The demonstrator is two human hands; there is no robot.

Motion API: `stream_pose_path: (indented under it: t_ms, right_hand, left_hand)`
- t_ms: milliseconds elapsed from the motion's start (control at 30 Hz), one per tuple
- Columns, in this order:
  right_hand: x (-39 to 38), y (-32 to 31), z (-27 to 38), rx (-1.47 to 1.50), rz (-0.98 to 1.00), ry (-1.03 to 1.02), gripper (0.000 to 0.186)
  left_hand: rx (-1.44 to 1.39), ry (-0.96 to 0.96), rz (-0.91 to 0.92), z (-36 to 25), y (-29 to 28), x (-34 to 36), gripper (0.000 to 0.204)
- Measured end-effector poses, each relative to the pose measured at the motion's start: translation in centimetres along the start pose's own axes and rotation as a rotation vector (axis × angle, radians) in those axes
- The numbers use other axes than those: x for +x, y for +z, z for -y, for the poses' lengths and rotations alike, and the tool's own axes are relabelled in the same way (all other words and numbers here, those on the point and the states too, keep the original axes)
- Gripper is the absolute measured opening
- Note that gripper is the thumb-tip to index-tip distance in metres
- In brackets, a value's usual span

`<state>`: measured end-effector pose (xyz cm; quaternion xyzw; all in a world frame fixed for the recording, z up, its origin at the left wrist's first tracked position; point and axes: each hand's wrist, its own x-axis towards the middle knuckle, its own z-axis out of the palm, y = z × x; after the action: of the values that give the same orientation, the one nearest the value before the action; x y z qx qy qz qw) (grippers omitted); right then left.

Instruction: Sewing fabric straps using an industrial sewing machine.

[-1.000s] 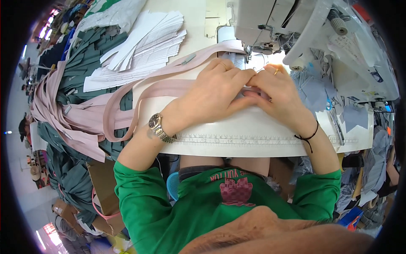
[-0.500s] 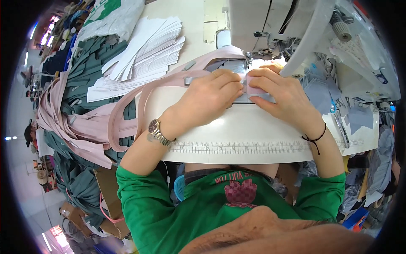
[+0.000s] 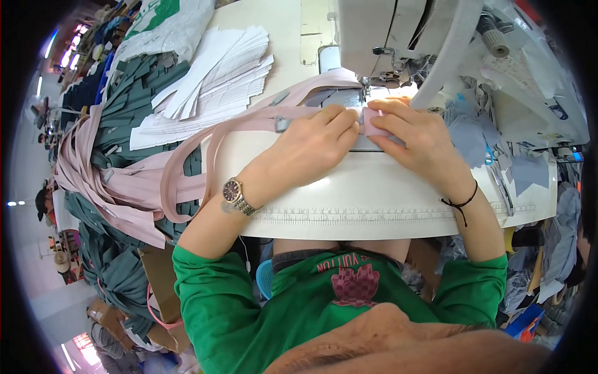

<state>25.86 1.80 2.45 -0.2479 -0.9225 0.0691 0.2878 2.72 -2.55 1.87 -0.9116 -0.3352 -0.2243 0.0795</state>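
My left hand (image 3: 319, 138) is closed at the front of the sewing machine (image 3: 398, 37), its fingertips pinched on the end of a pink fabric strip (image 3: 243, 122). Close beside it, my right hand (image 3: 416, 134) grips a small folded pink fabric piece (image 3: 375, 122) between thumb and fingers. Both sets of fingertips are just in front of the needle area, which is brightly lit. The strip runs left from my left hand and loops down off the table; a small grey tab (image 3: 281, 123) shows on it. Where the two pink pieces meet is partly hidden by my fingers.
White paper-like strips (image 3: 212, 81) lie fanned at the left, over dark green fabric strips (image 3: 128, 112). Scissors (image 3: 500, 184) and grey fabric scraps (image 3: 531, 173) lie at the right. A printed ruler scale (image 3: 349, 215) follows the table's front edge.
My fingertips have shifted slightly on the fabric, and more of the small pink piece shows by my right hand. My left wrist has turned a little. The piles have not moved.
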Motion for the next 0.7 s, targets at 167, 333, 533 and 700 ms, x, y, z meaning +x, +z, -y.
stream_pose_path:
  t_ms: [167, 333, 533, 700]
  right_hand:
    - [-0.2, 0.1, 0.1, -0.036, 0.010, 0.046, 0.020]
    - [-0.1, 0.2, -0.7, -0.097, -0.022, 0.028, 0.020]
    - [-0.1, 1.1, -1.7, -0.007, -0.130, 0.036, 0.012]
    - [0.0, 1.0, -1.7, 0.001, -0.103, 0.057, 0.011]
  left_hand:
    - [-0.035, 0.023, -0.007, 0.2, -0.1, -0.5, 0.039]
    - [-0.104, -0.071, -0.021, 0.8, 0.1, 0.2, 0.040]
    - [-0.126, -0.106, -0.053, 0.8, 0.6, 0.6, 0.034]
    - [-0.107, -0.113, -0.069, 1.0, 0.7, 0.3, 0.033]
